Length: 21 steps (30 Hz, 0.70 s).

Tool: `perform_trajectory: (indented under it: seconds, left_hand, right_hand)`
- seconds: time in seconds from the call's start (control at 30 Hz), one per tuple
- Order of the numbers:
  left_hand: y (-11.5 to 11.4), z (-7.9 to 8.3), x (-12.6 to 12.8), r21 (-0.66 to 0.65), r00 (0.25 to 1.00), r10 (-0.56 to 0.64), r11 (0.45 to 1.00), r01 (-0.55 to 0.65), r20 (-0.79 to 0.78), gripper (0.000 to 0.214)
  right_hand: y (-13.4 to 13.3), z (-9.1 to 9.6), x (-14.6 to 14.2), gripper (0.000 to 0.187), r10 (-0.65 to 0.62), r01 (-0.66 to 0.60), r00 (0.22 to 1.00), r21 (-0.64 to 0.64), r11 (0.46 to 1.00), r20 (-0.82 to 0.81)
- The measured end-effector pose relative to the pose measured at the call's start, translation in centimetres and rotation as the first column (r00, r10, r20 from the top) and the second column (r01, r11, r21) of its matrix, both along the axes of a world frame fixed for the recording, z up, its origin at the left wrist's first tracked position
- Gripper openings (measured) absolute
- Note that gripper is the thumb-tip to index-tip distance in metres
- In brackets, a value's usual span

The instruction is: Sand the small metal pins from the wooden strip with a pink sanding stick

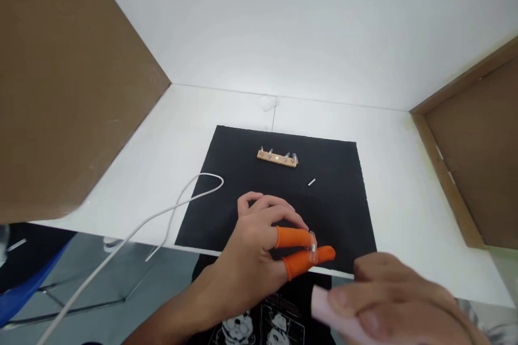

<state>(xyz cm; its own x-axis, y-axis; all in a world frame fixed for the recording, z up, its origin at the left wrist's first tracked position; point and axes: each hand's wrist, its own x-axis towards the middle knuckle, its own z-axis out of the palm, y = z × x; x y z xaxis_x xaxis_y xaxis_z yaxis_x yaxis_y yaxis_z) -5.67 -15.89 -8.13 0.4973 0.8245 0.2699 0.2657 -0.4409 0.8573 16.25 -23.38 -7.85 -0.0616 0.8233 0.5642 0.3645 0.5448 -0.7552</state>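
My left hand (259, 242) hovers over the near edge of a black mat (335, 210), with orange rubber cots on thumb and forefinger. Those two fingers pinch a small clear piece (313, 245). My right hand (396, 302) is low at the bottom right, blurred, its fingers closed on a pale pink flat object (327, 310). Farther back on the mat lies a small wooden strip (277, 158) with several clear pieces standing on it. A tiny white stick (311, 182) lies to its right.
The mat lies on a white table (404, 183) inside a white booth with brown board walls (60, 81) left and right. A white cable (178, 205) loops across the table's left front and off its edge.
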Motion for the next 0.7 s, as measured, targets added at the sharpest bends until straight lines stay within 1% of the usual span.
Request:
perform_trajectory:
  seconds: [0.03, 0.07, 0.1, 0.13, 0.17, 0.2, 0.3, 0.37, 0.4, 0.43, 0.47, 0.5, 0.53, 0.6, 0.63, 0.7]
  left_hand:
    - [-0.1, 0.0, 0.0, -0.003, 1.000, -0.009, 1.000, 0.009, -0.004, 0.015]
    - [-0.1, -0.1, -0.1, -0.006, 1.000, -0.018, 1.000, 0.018, -0.005, 0.015]
    - [-0.1, -0.1, -0.1, -0.010, 1.000, -0.021, 1.000, 0.021, -0.004, 0.015]
    - [-0.1, -0.2, -0.2, -0.011, 1.000, -0.021, 1.000, 0.021, -0.003, 0.016]
    - [0.0, -0.3, -0.3, -0.008, 1.000, -0.019, 1.000, 0.019, -0.004, 0.017]
    - [0.0, -0.3, -0.3, -0.004, 1.000, -0.011, 1.000, 0.011, -0.007, 0.017]
    - [0.4, -0.4, -0.4, 0.006, 1.000, 0.021, 1.000, -0.021, -0.016, 0.016]
    - [0.5, -0.4, -0.5, -0.001, 0.999, 0.026, 1.000, -0.026, -0.018, 0.016]
    - [0.5, -0.3, -0.4, -0.005, 1.000, 0.023, 1.000, -0.023, -0.018, 0.015]
    - [0.4, -0.3, -0.4, -0.008, 1.000, 0.012, 1.000, -0.012, -0.021, 0.013]
    - [0.4, -0.3, -0.4, -0.012, 1.000, 0.002, 1.000, -0.002, -0.023, 0.012]
    - [0.4, -0.3, -0.5, -0.015, 1.000, -0.010, 1.000, 0.010, -0.026, 0.011]
    - [0.4, -0.2, -0.5, -0.019, 0.999, -0.018, 1.000, 0.017, -0.029, 0.010]
    - [0.5, -0.2, -0.7, -0.022, 0.999, -0.026, 0.999, 0.025, -0.032, 0.012]
    - [0.7, -0.2, -0.8, -0.018, 0.999, -0.029, 0.999, 0.029, -0.032, 0.013]
    - [0.9, -0.1, -1.0, -0.003, 0.999, -0.026, 1.000, 0.026, -0.027, 0.015]
  right_hand:
    - [0.2, -0.1, 0.3, 0.009, -0.015, 0.015, 1.000, 0.037, 0.999, 0.007]
    - [0.4, -0.2, 0.7, 0.009, -0.042, 0.042, 0.999, 0.071, 0.997, -0.001]
    - [0.6, -0.4, 1.1, 0.021, -0.092, 0.092, 0.996, 0.070, 0.993, 0.000]
    - [0.8, -0.5, 1.3, 0.028, -0.157, 0.157, 0.988, 0.049, 0.986, -0.001]
    - [0.9, -0.6, 1.3, 0.029, -0.204, 0.205, 0.979, 0.034, 0.978, -0.011]
    - [0.8, -0.6, 1.0, 0.026, -0.187, 0.187, 0.982, 0.035, 0.982, -0.012]
    - [0.4, -0.4, -0.8, 0.003, 0.029, -0.029, 1.000, 0.083, 0.996, 0.001]
    - [0.1, -0.1, -1.6, 0.024, 0.013, -0.010, 0.999, 0.052, 0.999, -0.050]
    - [0.1, -0.1, -1.6, 0.025, -0.001, 0.003, 0.997, 0.034, 0.999, -0.072]
    - [0.2, -0.1, -1.3, 0.013, 0.058, -0.058, 0.998, 0.003, 0.998, -0.035]
    - [0.3, -0.1, -0.8, 0.005, 0.073, -0.072, 0.997, 0.045, 0.996, -0.023]
    - [0.4, -0.3, -0.1, 0.017, 0.036, -0.035, 0.999, 0.059, 0.998, -0.023]
    - [0.6, -0.5, 0.5, 0.026, -0.037, 0.040, 0.998, 0.059, 0.997, -0.042]
    - [0.7, -0.9, 1.4, 0.034, -0.185, 0.187, 0.978, 0.017, 0.982, -0.093]
    - [0.7, -1.1, 1.6, 0.034, -0.217, 0.216, 0.970, -0.018, 0.976, -0.109]
    - [0.5, -1.4, 1.4, 0.039, -0.227, 0.217, 0.965, -0.079, 0.973, -0.135]
